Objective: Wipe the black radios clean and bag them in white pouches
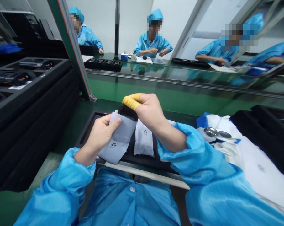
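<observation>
My left hand (101, 133) grips a whitish plastic bag (119, 138) printed with a recycling mark, thumb across its front near the mouth. At that mouth, my right hand (148, 108), with yellow finger cots on its thumb and finger, is closed on a flat black device (128, 112). The device's lower part is hidden by the bag, so I cannot tell how deep it sits inside. Below both hands lies a black foam tray (130, 153). A second whitish bag (144, 139) with the same mark rests on the tray, under my right wrist.
Stacked black foam trays (38, 110) rise on the left, with dark devices in the top one. At right lie a pile of white bags (257, 157), a round metal object (211, 131) and more black trays (273, 125). Several co-workers sit beyond the green divider (132, 83).
</observation>
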A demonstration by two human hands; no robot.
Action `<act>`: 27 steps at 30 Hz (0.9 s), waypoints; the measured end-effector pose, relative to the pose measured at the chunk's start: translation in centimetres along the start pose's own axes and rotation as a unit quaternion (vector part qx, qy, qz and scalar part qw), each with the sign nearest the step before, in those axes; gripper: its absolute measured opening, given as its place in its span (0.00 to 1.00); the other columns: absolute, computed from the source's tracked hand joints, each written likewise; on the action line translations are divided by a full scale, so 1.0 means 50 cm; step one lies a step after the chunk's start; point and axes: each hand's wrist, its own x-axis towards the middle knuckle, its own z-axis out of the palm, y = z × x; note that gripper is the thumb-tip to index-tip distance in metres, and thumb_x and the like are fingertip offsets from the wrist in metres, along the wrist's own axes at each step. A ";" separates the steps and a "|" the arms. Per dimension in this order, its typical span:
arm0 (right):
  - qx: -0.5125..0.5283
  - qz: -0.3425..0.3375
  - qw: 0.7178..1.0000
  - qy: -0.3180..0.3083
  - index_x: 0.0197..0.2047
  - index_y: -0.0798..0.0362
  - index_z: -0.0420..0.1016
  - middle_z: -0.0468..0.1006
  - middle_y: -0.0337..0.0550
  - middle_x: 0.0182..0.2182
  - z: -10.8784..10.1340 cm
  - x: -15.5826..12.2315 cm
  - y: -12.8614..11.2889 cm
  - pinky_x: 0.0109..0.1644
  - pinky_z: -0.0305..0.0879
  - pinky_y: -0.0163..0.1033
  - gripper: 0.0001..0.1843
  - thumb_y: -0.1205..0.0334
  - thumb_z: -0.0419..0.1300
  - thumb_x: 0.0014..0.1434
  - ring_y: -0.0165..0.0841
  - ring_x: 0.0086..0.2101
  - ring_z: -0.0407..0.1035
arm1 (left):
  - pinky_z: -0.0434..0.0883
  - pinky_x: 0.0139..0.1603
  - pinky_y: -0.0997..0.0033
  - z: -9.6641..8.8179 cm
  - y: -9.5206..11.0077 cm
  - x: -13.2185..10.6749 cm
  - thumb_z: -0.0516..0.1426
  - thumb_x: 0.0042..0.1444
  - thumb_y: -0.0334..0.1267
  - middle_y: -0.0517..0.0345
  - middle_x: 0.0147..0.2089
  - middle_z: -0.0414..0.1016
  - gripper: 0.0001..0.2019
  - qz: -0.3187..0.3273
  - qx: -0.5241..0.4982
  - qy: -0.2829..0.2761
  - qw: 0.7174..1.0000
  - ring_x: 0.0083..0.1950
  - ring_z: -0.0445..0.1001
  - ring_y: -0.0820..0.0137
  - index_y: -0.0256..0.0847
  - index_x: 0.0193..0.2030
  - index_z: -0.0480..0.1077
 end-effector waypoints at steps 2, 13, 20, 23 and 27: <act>-0.026 0.006 1.000 -0.012 0.29 0.53 0.80 0.81 0.39 0.29 0.004 -0.006 0.002 0.39 0.67 0.38 0.13 0.51 0.64 0.51 0.33 0.34 0.73 | 0.72 0.33 0.72 0.008 0.000 0.003 0.60 0.49 0.59 0.55 0.33 0.79 0.24 0.026 0.021 0.021 0.999 0.33 0.75 0.68 0.36 0.37 0.77; -0.006 -0.020 1.000 -0.015 0.55 0.48 0.70 0.75 0.45 0.49 -0.021 -0.017 0.001 0.56 0.64 0.44 0.31 0.49 0.66 0.49 0.35 0.48 0.69 | 0.74 0.45 0.70 0.034 0.042 0.005 0.54 0.61 0.51 0.55 0.42 0.81 0.18 0.197 0.097 0.186 0.958 0.44 0.79 0.66 0.41 0.43 0.77; 0.181 0.143 0.936 -0.266 0.47 0.51 0.70 0.77 0.38 0.38 0.058 -0.026 0.057 0.50 0.68 0.41 0.46 0.53 0.77 0.21 0.35 0.41 0.72 | 0.76 0.35 0.69 0.010 0.090 0.013 0.57 0.58 0.52 0.53 0.37 0.81 0.18 0.176 -0.013 0.214 0.961 0.36 0.79 0.65 0.38 0.37 0.77; 0.244 0.181 0.921 -0.243 0.31 0.52 0.72 0.75 0.33 0.30 0.123 -0.027 0.080 0.43 0.68 0.36 0.30 0.51 0.76 0.24 0.28 0.33 0.70 | 0.76 0.35 0.68 -0.023 0.085 0.045 0.59 0.54 0.54 0.50 0.38 0.81 0.20 0.149 -0.038 0.239 0.959 0.35 0.79 0.65 0.35 0.37 0.75; 0.190 0.233 0.935 -0.188 0.30 0.53 0.72 0.74 0.33 0.26 0.186 0.000 0.102 0.32 0.66 0.32 0.20 0.55 0.74 0.36 0.25 0.27 0.67 | 0.72 0.53 0.62 -0.079 0.054 0.089 0.58 0.56 0.52 0.44 0.52 0.76 0.23 0.117 0.008 0.264 0.957 0.50 0.76 0.62 0.34 0.49 0.72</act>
